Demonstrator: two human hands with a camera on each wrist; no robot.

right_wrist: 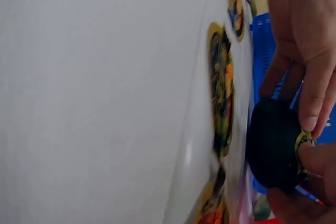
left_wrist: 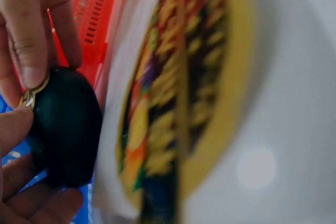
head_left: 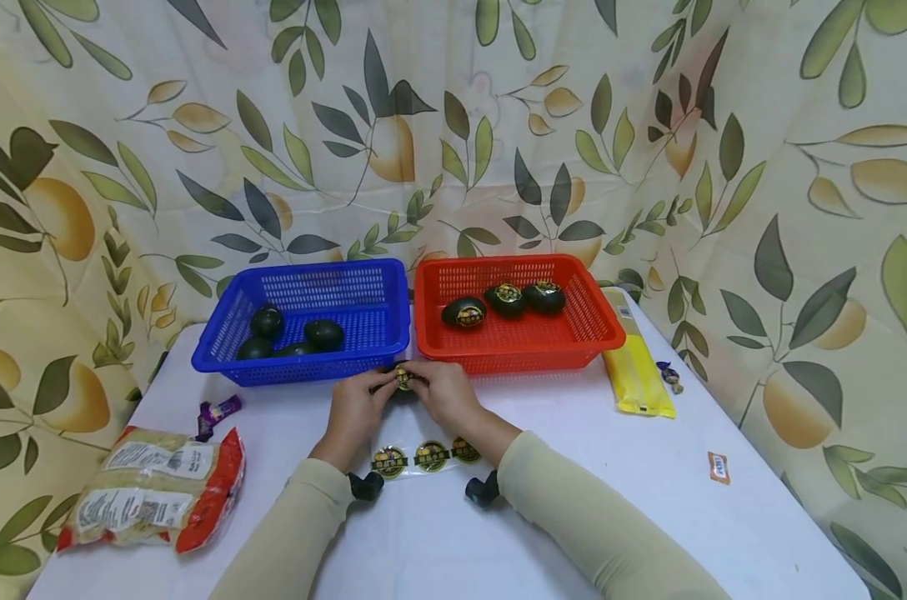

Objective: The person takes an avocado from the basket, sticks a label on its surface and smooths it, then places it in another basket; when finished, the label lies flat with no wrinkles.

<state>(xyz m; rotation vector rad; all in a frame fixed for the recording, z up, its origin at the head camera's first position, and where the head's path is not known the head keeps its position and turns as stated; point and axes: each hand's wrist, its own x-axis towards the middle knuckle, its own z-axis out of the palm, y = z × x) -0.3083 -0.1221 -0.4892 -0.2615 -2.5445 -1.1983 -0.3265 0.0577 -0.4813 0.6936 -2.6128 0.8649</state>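
Observation:
Between my two hands is a dark green avocado (left_wrist: pixel 68 124), held just in front of the gap between the two baskets. A round black-and-gold sticker (head_left: pixel 403 377) lies on its upper side. My left hand (head_left: pixel 354 412) holds the avocado from the left, its thumb on the sticker's edge. From the other side my right hand (head_left: pixel 448 398) grips it, with a thumb on the sticker too. A clear sheet with several similar stickers (head_left: pixel 432 456) lies on the table just below the hands. In the right wrist view the avocado (right_wrist: pixel 273 145) partly hides the fingers.
A blue basket (head_left: pixel 311 279) with several bare avocados stands behind on the left. The red basket (head_left: pixel 513 360) holds three stickered avocados. Snack bag (head_left: pixel 153 483) and purple wrapped candy (head_left: pixel 217 412) lie left; a yellow packet (head_left: pixel 637 375) and small wrappers (head_left: pixel 719 467) lie right.

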